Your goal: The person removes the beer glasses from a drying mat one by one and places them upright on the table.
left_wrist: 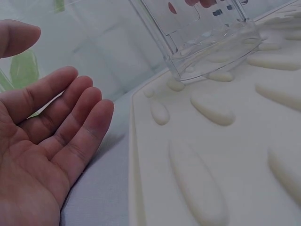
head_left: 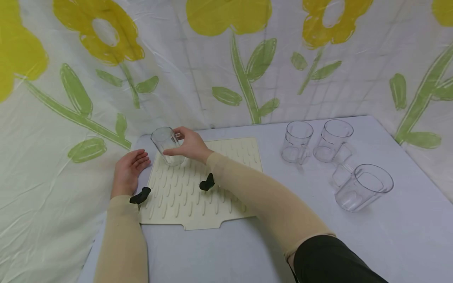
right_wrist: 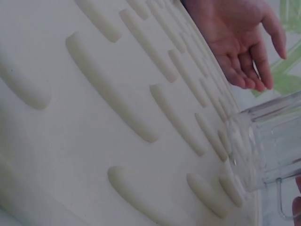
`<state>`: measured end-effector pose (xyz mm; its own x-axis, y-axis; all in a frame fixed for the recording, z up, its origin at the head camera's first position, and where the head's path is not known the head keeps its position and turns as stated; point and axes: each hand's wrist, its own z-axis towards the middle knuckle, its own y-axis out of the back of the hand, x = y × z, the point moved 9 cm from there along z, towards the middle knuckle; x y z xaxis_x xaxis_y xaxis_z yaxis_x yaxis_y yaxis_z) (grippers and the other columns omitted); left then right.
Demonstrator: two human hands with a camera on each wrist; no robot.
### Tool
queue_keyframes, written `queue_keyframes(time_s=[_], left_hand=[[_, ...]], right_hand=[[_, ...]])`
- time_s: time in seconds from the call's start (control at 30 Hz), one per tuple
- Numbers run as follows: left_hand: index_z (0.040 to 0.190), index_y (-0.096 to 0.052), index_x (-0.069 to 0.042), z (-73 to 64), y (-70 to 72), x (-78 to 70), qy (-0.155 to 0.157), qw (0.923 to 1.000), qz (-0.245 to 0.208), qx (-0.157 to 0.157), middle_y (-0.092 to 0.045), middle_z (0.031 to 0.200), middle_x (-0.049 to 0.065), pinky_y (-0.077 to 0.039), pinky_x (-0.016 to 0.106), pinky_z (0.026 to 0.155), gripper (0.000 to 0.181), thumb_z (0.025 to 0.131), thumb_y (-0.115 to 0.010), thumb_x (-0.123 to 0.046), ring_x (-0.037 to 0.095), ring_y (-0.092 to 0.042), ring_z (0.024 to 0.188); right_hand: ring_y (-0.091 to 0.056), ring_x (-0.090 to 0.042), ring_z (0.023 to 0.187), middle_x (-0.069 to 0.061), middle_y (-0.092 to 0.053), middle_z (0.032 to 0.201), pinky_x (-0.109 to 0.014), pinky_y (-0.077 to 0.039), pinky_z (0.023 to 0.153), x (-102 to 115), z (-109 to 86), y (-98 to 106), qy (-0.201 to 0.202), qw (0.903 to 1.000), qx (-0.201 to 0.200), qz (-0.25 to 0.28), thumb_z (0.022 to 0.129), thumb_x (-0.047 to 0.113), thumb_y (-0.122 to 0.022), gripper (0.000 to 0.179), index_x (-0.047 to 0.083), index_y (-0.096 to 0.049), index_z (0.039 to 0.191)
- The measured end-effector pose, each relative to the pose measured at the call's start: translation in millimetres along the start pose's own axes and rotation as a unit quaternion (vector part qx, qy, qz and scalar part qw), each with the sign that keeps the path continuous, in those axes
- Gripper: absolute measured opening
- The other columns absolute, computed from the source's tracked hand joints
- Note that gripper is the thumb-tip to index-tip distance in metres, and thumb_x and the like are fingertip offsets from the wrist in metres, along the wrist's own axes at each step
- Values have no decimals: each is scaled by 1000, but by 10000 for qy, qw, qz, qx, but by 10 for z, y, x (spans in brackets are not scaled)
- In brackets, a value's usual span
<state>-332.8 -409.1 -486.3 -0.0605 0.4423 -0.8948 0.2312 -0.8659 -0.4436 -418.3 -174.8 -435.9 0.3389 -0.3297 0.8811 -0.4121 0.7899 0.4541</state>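
My right hand (head_left: 191, 145) grips a clear glass mug (head_left: 163, 140), fingers at its handle and thumb along its side. This mug is upright with a slight lean, its base right at the far left corner of a cream ridged drying mat (head_left: 198, 204). In the left wrist view the base of the mug (left_wrist: 211, 56) overlaps the mat's small bumps. My left hand (head_left: 130, 169) lies just left of the mat with the palm turned up and inward, fingers loosely bent and nothing in them. The right wrist view shows the left hand (right_wrist: 242, 42) beyond the mat's edge.
Three more clear mugs stand on the right of the white-covered table (head_left: 198, 255): one mug (head_left: 297, 143) at the back, another mug (head_left: 333, 141) beside it, and a nearer mug (head_left: 364, 188). A white curtain (head_left: 170, 78) with painted flowers hangs behind and at the left.
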Motion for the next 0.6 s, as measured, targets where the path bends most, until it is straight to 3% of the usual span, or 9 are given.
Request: queue_keyframes(time_s=[0.6], left_hand=[[124, -74, 2, -27, -7, -29, 6, 9996, 249, -149, -79, 110, 8, -67, 31, 98, 23, 114, -64, -16, 22, -78, 105]], right_hand=[[-67, -17, 136, -1, -72, 144, -33, -60, 108, 18, -36, 29, 34, 9995, -107, 286, 84, 48, -99, 84, 16, -62, 152]])
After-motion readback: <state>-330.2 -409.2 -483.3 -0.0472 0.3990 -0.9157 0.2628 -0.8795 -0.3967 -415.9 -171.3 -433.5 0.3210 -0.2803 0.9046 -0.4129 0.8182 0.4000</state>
